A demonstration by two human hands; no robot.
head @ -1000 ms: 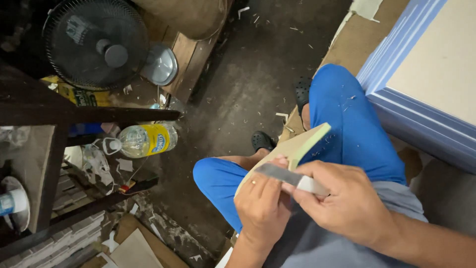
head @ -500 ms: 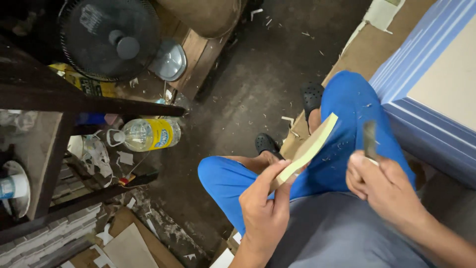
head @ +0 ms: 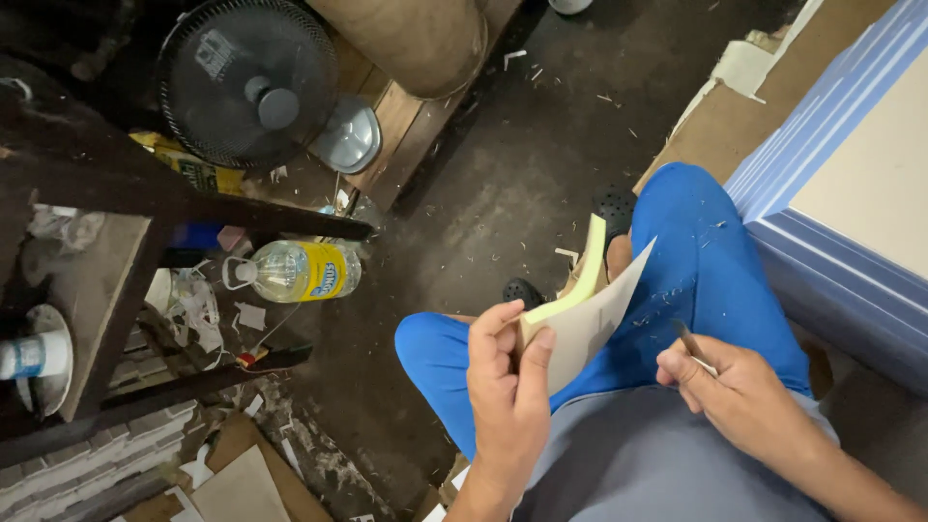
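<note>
The flat, pale sheet has tilted broadside, pinched by the left hand; the right hand grips a thin blade.

Dark dusty floor, plastic bottle lying sideways, black fan, scattered shavings, cardboard sheet

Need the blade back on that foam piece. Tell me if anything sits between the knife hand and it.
Nothing visible does. The right hand holds the blade beside the yellow foam piece, which the left hand grips; only open space above the blue trousers separates them.
</note>
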